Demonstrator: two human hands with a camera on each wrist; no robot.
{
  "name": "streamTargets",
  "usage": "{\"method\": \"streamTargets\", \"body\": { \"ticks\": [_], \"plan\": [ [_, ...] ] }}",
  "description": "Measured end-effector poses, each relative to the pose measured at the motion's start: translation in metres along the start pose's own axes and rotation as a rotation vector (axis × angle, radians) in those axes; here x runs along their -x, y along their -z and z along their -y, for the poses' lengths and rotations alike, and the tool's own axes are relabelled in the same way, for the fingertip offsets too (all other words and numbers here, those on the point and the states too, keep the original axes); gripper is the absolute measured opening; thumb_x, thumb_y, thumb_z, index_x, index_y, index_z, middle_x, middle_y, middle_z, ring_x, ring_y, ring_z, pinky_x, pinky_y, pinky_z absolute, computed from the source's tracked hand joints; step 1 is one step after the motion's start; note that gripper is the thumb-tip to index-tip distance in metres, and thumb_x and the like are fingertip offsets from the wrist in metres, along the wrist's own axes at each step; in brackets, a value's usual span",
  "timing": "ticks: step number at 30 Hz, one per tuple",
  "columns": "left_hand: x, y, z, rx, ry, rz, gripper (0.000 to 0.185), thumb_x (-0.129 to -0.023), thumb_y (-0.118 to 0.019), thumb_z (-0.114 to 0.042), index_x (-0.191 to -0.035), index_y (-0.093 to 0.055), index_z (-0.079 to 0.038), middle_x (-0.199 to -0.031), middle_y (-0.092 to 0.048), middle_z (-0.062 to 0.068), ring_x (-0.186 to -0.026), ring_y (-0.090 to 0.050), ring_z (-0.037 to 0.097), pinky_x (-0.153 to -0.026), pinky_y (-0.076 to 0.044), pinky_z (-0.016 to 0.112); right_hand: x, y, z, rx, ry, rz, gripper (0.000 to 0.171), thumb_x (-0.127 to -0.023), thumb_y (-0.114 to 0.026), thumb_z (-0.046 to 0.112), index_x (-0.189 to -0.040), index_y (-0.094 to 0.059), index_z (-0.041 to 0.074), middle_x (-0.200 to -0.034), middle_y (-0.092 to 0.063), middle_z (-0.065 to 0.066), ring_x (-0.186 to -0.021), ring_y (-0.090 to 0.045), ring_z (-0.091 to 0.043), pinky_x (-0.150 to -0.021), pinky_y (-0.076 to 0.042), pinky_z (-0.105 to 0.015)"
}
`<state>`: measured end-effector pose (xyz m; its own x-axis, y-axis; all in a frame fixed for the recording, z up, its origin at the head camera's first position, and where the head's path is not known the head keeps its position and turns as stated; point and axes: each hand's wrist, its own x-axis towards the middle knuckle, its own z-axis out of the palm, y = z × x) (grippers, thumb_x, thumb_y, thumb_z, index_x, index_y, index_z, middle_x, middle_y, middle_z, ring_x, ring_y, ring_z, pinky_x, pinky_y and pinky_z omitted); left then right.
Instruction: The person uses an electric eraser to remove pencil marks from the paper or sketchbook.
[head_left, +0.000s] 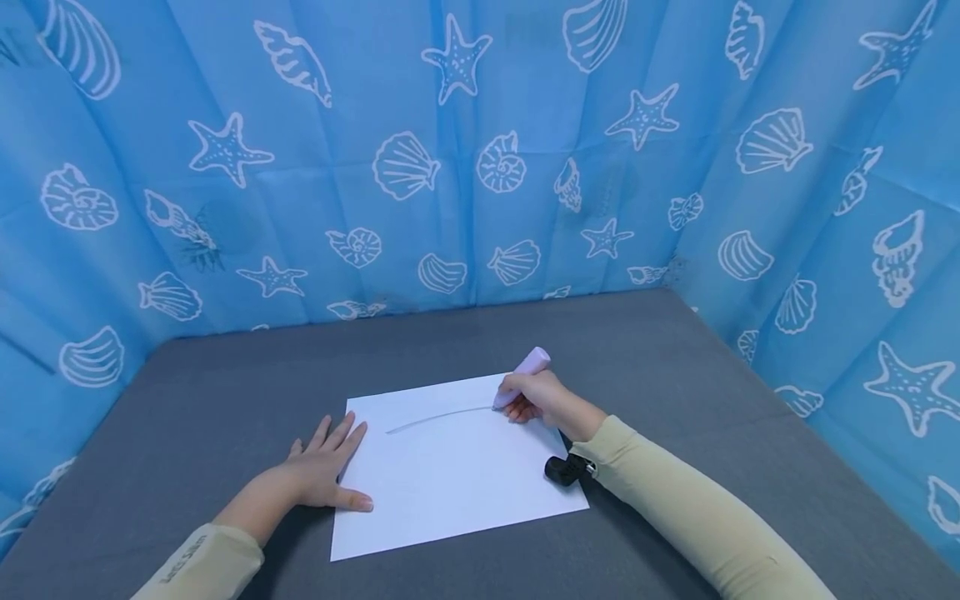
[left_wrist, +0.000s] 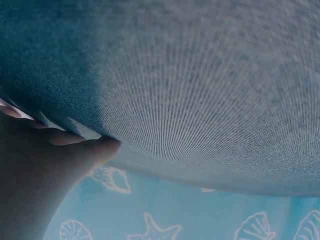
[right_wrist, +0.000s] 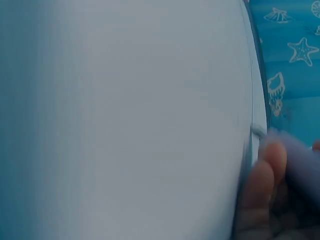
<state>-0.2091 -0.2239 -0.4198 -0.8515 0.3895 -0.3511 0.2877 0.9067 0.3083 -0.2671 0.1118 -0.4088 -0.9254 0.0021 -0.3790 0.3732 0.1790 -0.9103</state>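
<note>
While the lilac marker is pinched in the right grip, the paper could be skewed if pinned too lightly by the splayed left grip.

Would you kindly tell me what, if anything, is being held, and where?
The right hand grips the lilac marker near its writing end; the left hand holds nothing.

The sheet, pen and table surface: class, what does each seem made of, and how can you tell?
Sheet: probably paper, matte white; thin, flat, with crisp edges. Pen: likely smooth plastic; even pale-purple colour. Table surface: seemingly woven cloth, dull grey; the left wrist view shows fine threadlike texture.
</note>
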Motion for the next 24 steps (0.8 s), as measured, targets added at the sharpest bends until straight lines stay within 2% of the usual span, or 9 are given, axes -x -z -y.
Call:
{"method": "streamTargets", "body": {
  "ticks": [7, 12, 18, 24],
  "plan": [
    [0.0057, 0.0042, -0.0066, -0.013, -0.006, -0.007, 0.121, -0.068, -0.074, -0.068, -0.153, -0.02, -0.001, -0.159, -0.004, 0.025, -0.14, 0.003, 0.055, -0.099, -0.004, 0.078, 0.0018, -0.0008, 0.0025, 0.04, 0.017, 0.025, 0.023, -0.088, -0.062, 0.013, -0.101, -0.059, -0.007, -0.068, -0.06, -0.01, -0.051, -0.056, -0.014, -0.052, -0.049, -0.023],
    [0.0055, 0.0045, -0.006, -0.009, -0.001, 0.003, 0.121, -0.069, -0.074, -0.068, -0.153, -0.02, -0.001, -0.159, -0.003, 0.026, -0.14, 0.003, 0.055, -0.099, -0.004, 0.078, 0.0048, 0.001, 0.0022, -0.015, 0.025, 0.046, 0.023, -0.089, -0.058, 0.012, -0.1, -0.059, -0.007, -0.068, -0.061, -0.011, -0.054, -0.057, -0.015, -0.054, -0.051, -0.023],
    [0.0044, 0.0035, -0.0046, -0.002, -0.003, 0.0, 0.122, -0.067, -0.073, -0.07, -0.153, -0.02, -0.001, -0.159, -0.004, 0.026, -0.14, 0.003, 0.056, -0.099, -0.003, 0.078, 0.0016, 0.0002, 0.0012, 0.008, -0.003, 0.006, 0.025, -0.088, -0.06, 0.014, -0.1, -0.06, -0.008, -0.066, -0.058, -0.009, -0.052, -0.054, -0.014, -0.052, -0.047, -0.022],
    [-0.0007, -0.0009, 0.0026, 0.007, -0.009, 0.008, 0.128, -0.064, -0.067, -0.079, -0.154, -0.018, -0.003, -0.16, -0.001, 0.024, -0.141, 0.006, 0.053, -0.1, 0.0, 0.078, 0.0022, -0.0002, 0.0021, 0.023, -0.029, -0.023, 0.025, -0.086, -0.062, 0.014, -0.098, -0.061, -0.008, -0.063, -0.056, -0.008, -0.05, -0.051, -0.013, -0.049, -0.044, -0.021]
  ]
}}
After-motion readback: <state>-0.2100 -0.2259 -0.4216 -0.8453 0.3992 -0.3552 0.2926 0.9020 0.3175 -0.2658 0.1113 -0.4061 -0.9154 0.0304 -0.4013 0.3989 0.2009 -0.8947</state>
